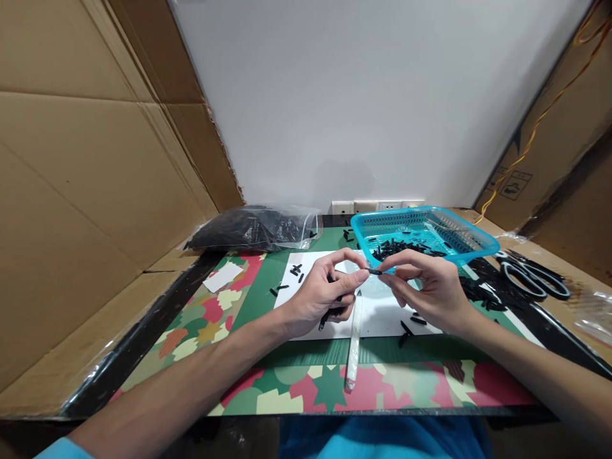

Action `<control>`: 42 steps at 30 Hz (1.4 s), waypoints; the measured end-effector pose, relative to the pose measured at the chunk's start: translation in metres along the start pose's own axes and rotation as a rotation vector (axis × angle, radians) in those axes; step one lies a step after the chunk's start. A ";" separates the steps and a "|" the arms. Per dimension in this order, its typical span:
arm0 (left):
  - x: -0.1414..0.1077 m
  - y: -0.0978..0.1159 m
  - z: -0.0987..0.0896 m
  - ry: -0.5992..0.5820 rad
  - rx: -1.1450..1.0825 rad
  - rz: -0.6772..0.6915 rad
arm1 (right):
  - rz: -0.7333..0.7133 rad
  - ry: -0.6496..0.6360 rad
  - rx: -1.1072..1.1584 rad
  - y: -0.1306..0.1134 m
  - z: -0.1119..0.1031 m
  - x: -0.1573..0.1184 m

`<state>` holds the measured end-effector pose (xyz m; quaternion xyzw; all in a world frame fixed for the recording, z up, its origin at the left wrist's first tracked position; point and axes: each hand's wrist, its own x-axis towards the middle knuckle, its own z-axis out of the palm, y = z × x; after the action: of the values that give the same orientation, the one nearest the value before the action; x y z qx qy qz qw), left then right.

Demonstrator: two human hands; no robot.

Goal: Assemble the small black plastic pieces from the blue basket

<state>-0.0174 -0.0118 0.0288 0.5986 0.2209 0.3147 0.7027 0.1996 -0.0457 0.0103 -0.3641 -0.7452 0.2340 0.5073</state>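
Note:
Both my hands meet above a white sheet, with one small black piece between their fingertips. My left hand pinches its left end, and several more black pieces are tucked under the curled fingers of that hand. The right end is pinched by the thumb and index finger of my right hand. Below the hands lies a white-wrapped tool with a dark pointed tip. Loose black pieces are scattered on the sheet, left and right of my hands.
A blue basket holding many black pieces stands behind my right hand. At the back left lies a clear bag full of black pieces. Scissors lie at the right, beside a black heap. Cardboard walls flank the table.

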 end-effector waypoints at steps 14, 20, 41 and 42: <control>0.000 0.001 -0.001 0.004 -0.032 -0.048 | -0.131 0.043 0.010 0.004 -0.001 0.001; -0.001 0.005 0.000 0.023 -0.066 -0.106 | -0.135 0.036 0.031 0.003 -0.001 0.002; -0.002 0.007 0.001 -0.074 -0.128 -0.119 | -0.250 0.045 0.015 0.004 -0.001 0.005; -0.002 0.006 0.001 -0.078 -0.131 -0.122 | -0.249 0.047 0.020 0.004 -0.001 0.004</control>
<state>-0.0193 -0.0139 0.0352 0.5485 0.2086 0.2614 0.7663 0.2012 -0.0395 0.0104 -0.2688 -0.7702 0.1680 0.5535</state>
